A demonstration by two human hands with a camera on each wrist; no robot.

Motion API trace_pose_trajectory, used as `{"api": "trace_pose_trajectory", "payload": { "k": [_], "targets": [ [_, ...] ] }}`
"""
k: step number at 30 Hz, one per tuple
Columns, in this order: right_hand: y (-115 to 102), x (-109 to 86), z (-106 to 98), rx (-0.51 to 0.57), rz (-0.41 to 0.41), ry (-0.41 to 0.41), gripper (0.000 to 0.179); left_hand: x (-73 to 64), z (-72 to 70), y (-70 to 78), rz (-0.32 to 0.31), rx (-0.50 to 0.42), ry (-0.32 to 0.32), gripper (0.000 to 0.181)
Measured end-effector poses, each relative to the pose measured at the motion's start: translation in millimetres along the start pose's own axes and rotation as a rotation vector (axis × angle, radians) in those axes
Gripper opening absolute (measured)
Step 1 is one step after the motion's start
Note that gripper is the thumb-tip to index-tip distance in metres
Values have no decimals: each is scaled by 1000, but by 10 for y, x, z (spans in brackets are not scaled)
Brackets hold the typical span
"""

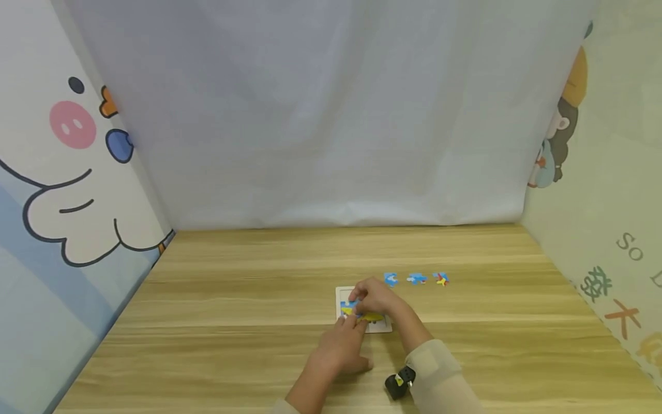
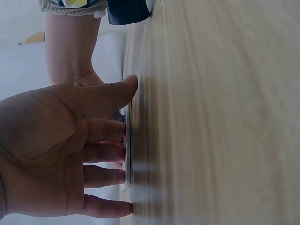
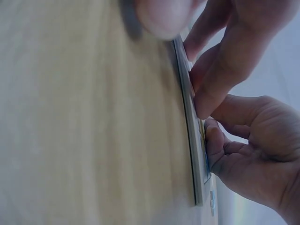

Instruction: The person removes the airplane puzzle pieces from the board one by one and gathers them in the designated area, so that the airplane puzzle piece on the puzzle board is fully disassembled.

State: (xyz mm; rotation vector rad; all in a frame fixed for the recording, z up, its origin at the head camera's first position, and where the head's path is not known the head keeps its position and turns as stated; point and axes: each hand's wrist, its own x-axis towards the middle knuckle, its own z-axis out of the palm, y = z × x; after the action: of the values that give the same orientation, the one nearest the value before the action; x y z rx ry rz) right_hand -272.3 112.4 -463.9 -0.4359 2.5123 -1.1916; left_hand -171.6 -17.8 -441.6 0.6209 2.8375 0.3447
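Observation:
A small jigsaw puzzle in a white frame (image 1: 383,328) lies on the wooden table, with blue and yellow picture parts (image 1: 371,317) showing inside it. My left hand (image 1: 341,348) rests its straight fingertips on the puzzle's near edge, thumb out to the side. From the far right side, my right hand (image 1: 379,296) reaches over the puzzle, thumb and curled fingers pinching a puzzle piece (image 1: 350,305) low over the frame; the hand itself covers much of that area. In the right wrist view, the right hand's fingertips (image 3: 214,140) come down right at the puzzle's surface.
Three loose puzzle pieces lie in a row behind the puzzle: a left one (image 1: 390,279), a middle one (image 1: 416,279) and a right one (image 1: 441,279). A black device (image 1: 398,384) is by the right sleeve. A pale curtain (image 1: 331,144) hangs behind the table.

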Motion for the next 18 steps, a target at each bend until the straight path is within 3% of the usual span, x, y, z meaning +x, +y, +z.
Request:
{"api": "trace_pose_trajectory", "payload": {
  "k": [5, 18],
  "targets": [
    [-6, -16, 1, 20, 21, -2, 18, 0, 17, 5, 10, -17, 8, 77],
    [25, -6, 9, 52, -20, 4, 18, -2, 61, -1, -11, -1, 8, 82]
  ]
}}
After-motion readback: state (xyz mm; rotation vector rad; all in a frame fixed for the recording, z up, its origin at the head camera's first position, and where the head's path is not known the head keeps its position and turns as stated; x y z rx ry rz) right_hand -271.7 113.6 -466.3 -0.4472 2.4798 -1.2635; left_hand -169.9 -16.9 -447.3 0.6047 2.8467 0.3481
